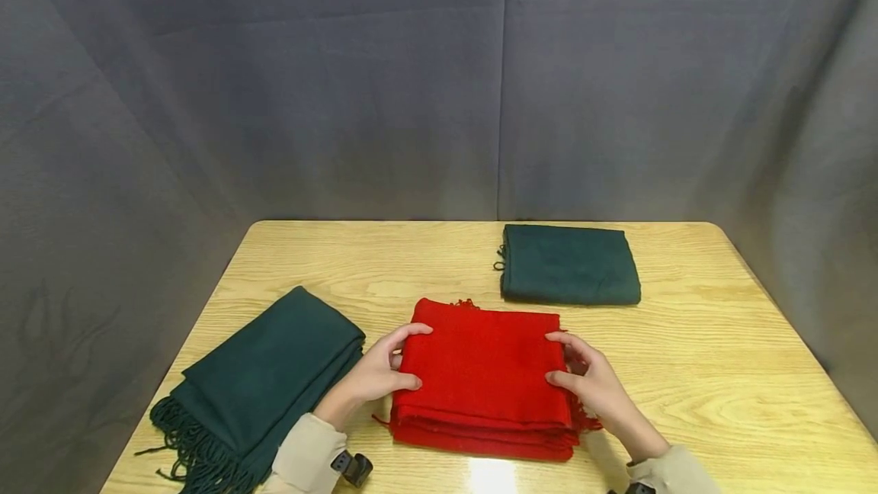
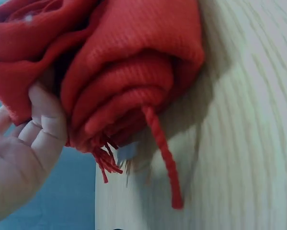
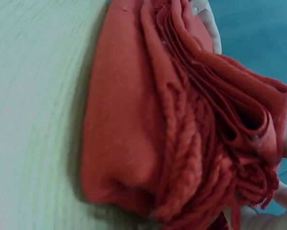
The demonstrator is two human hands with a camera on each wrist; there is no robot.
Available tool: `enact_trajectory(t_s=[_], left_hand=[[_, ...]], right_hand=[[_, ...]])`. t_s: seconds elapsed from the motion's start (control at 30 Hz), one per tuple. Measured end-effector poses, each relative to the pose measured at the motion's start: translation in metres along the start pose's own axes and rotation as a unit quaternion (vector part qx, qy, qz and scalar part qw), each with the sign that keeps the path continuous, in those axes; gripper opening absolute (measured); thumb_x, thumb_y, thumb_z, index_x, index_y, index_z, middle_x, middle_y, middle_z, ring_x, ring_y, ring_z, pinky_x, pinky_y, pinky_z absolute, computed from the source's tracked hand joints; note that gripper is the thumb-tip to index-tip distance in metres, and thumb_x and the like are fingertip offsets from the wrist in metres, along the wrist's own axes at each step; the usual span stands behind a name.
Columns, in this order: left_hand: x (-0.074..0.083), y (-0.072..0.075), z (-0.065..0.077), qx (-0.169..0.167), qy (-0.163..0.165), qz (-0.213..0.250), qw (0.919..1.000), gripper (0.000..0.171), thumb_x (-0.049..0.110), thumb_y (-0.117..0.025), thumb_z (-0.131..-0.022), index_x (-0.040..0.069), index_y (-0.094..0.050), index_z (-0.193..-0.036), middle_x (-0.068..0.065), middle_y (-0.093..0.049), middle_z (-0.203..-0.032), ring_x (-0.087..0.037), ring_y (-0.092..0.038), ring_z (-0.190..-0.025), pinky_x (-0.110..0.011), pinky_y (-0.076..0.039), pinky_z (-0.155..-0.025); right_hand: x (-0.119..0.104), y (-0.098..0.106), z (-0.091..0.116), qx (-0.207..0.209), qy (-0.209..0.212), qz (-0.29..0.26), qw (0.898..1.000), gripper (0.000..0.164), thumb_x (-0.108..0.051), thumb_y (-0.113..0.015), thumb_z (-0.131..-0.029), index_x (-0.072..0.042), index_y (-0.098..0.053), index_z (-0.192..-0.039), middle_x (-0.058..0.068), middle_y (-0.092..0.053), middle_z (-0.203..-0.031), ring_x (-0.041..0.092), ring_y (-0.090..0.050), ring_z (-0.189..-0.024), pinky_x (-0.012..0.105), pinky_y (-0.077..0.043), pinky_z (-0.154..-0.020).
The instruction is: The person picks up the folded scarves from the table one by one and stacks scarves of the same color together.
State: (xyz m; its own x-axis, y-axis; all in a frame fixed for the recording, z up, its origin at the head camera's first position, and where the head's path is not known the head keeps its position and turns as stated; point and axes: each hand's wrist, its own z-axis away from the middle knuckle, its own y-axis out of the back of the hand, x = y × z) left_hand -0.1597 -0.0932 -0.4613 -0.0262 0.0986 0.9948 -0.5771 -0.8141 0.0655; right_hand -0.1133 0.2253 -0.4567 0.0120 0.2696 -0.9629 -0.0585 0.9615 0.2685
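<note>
A red fringed scarf [image 1: 483, 360], folded into a thick rectangle, lies at the front middle of the table. My left hand [image 1: 376, 373] grips its left side, thumb and index finger on top. The left wrist view shows fingers tucked in between the folded layers, with a twisted red tassel [image 2: 163, 155] hanging out below. My right hand [image 1: 595, 387] holds the right side, again with thumb and index finger over the top. Seen from the right wrist, stacked layers and a bunched fringe [image 3: 186, 139] face that hand, whose fingers partly hide behind the cloth.
A folded dark green scarf [image 1: 274, 372] lies slanted at the left, its fringe [image 1: 206, 441] toward the front edge. Another dark green one [image 1: 571, 265] is folded neatly at the back right of the wooden table [image 1: 720, 326]. Grey curtain [image 1: 384, 97] hangs behind.
</note>
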Motion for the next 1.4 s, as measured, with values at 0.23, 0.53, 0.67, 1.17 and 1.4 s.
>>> enact_trajectory(t_s=[0.23,0.53,0.67,1.17,1.4], left_hand=[[-0.003,0.003,0.006,-0.013,0.007,-0.039,0.9991,0.064,-0.010,-0.063,-0.073,0.009,-0.042,-0.131,-0.010,-0.046,-0.095,-0.009,-0.036,-0.045,-0.019,-0.035,-0.045],[-0.005,0.004,0.010,-0.020,0.001,-0.087,0.9960,0.062,-0.006,-0.067,-0.074,0.005,-0.041,-0.130,-0.014,-0.052,-0.106,-0.013,-0.053,-0.055,-0.022,-0.045,-0.054],[0.000,0.010,0.011,-0.011,-0.022,-0.188,0.9819,0.062,0.006,-0.072,-0.075,0.008,-0.042,-0.130,-0.007,-0.054,-0.092,-0.008,-0.044,-0.048,-0.020,-0.041,-0.050],[-0.009,0.020,0.012,-0.027,0.015,-0.137,0.9901,0.078,0.015,-0.067,-0.082,0.020,-0.020,-0.143,-0.017,-0.046,-0.114,-0.024,-0.059,-0.076,-0.037,-0.052,-0.057],[-0.011,0.019,0.008,-0.038,0.067,-0.046,0.9960,0.082,0.010,-0.069,-0.080,0.025,-0.019,-0.143,-0.018,-0.046,-0.114,-0.025,-0.059,-0.086,-0.040,-0.053,-0.059]], right_hand=[[0.006,0.003,0.002,-0.050,-0.033,-0.009,0.998,0.054,0.007,-0.066,-0.072,0.001,-0.048,-0.123,0.013,-0.042,-0.092,0.016,-0.046,-0.067,0.023,-0.044,-0.058],[0.009,0.006,0.003,-0.063,-0.021,0.048,0.997,0.057,-0.001,-0.072,-0.073,-0.003,-0.048,-0.124,0.015,-0.047,-0.101,0.023,-0.047,-0.082,0.028,-0.045,-0.068],[0.009,0.009,0.005,-0.049,0.004,0.084,0.995,0.062,-0.009,-0.076,-0.072,-0.009,-0.046,-0.126,0.012,-0.048,-0.099,0.024,-0.046,-0.086,0.029,-0.044,-0.069],[0.020,0.018,0.000,-0.121,0.023,0.093,0.988,0.080,-0.016,-0.070,-0.079,-0.013,-0.018,-0.140,0.018,-0.033,-0.130,0.026,-0.052,-0.093,0.032,-0.046,-0.076],[0.022,0.018,-0.001,-0.139,0.037,0.097,0.985,0.075,-0.017,-0.069,-0.081,-0.012,-0.019,-0.137,0.018,-0.034,-0.126,0.028,-0.049,-0.096,0.031,-0.044,-0.077]])
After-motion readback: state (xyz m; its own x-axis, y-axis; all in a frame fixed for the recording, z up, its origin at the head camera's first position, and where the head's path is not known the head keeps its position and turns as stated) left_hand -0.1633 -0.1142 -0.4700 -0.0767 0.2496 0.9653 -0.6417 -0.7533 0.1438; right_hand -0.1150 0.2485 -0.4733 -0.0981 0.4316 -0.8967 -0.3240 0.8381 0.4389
